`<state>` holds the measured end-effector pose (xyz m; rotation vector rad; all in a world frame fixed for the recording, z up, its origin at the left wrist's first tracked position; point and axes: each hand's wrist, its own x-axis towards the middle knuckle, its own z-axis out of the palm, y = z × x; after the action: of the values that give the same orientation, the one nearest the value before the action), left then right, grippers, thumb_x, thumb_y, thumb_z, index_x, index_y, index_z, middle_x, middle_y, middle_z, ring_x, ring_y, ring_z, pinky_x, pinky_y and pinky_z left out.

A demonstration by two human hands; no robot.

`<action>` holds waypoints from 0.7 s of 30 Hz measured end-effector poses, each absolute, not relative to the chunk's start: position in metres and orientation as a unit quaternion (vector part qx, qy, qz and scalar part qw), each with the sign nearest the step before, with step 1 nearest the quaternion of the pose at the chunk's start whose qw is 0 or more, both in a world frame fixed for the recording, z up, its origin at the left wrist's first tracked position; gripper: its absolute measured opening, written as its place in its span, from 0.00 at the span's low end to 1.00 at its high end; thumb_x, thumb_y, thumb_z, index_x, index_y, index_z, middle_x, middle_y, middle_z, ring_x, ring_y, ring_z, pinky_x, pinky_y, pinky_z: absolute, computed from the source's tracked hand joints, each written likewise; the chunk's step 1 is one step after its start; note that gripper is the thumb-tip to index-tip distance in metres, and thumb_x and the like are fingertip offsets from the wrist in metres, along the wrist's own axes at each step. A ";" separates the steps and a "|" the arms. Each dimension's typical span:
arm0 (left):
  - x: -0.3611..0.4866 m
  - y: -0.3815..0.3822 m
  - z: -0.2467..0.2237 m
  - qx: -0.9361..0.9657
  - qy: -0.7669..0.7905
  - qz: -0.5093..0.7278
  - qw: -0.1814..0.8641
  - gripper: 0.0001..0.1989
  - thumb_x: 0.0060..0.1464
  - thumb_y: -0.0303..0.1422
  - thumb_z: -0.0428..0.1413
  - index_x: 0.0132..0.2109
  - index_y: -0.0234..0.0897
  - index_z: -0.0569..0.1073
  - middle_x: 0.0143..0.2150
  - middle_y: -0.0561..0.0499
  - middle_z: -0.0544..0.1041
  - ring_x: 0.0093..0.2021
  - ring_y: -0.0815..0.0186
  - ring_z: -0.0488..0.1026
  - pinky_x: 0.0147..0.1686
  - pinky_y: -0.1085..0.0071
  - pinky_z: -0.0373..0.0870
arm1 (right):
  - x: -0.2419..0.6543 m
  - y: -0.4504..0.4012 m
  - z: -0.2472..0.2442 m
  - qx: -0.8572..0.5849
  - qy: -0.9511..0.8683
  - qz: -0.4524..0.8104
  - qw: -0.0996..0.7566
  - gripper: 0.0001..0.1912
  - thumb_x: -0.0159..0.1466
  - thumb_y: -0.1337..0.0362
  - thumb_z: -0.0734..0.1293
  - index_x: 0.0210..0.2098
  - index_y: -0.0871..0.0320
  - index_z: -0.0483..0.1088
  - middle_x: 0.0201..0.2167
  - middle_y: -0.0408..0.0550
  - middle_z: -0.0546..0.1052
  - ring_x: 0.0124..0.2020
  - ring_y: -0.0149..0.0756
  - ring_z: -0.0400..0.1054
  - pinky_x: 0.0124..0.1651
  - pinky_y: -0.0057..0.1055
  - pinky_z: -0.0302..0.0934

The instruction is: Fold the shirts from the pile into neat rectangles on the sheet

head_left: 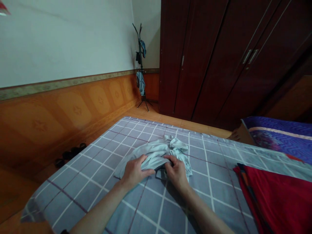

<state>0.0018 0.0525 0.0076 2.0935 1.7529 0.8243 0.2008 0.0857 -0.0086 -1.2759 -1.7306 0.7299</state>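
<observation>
A crumpled light grey garment (pixel 153 151) lies on the checked bedspread (pixel 97 172), its far right part bunched into folds. My left hand (pixel 135 170) grips the near left part of the cloth, thumb pointing right along the near edge; its other fingers are partly hidden by the fabric. On the right, my right hand (pixel 176 172) pinches the near edge between thumb and bent fingers. A dark patch of the garment shows between both hands.
Folded red cloth (pixel 280 198) with a dark edge lies at right on the bed. Beyond stand a dark red wardrobe (pixel 204 58) and a black coat rack (pixel 141 65) with hanging items. Shoes (pixel 70 152) are on the floor at left; a purple cover (pixel 280 133) is at right.
</observation>
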 end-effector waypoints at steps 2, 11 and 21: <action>0.002 0.052 0.007 0.751 0.609 0.251 0.050 0.22 0.47 0.37 0.62 0.50 0.40 0.68 0.41 0.49 0.77 0.39 0.58 0.74 0.37 0.67 0.67 | 0.205 0.094 -0.008 -0.515 -0.633 0.348 0.461 0.15 0.57 0.63 0.59 0.37 0.62 0.74 0.27 0.48 0.77 0.28 0.37 0.69 0.32 0.31 0.62; 0.026 0.043 0.013 0.801 0.485 0.317 -0.149 0.24 0.50 0.19 0.52 0.54 0.38 0.65 0.50 0.44 0.72 0.52 0.56 0.67 0.53 0.56 0.62 | 0.189 0.065 0.008 -0.372 -0.788 0.265 0.414 0.13 0.62 0.62 0.59 0.25 0.58 0.69 0.23 0.43 0.69 0.26 0.31 0.62 0.31 0.27 0.54; 0.019 0.047 0.016 0.776 0.500 0.356 -0.146 0.13 0.47 0.17 0.49 0.37 0.38 0.69 0.34 0.51 0.74 0.39 0.61 0.70 0.51 0.56 0.61 | 0.194 0.067 0.001 -0.367 -0.802 0.202 0.425 0.09 0.63 0.63 0.59 0.32 0.57 0.70 0.27 0.45 0.72 0.31 0.33 0.65 0.35 0.28 0.56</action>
<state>0.0190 0.0470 0.0162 2.6921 1.7355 1.2373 0.1935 0.0668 0.0009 -0.9170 -2.0065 0.5054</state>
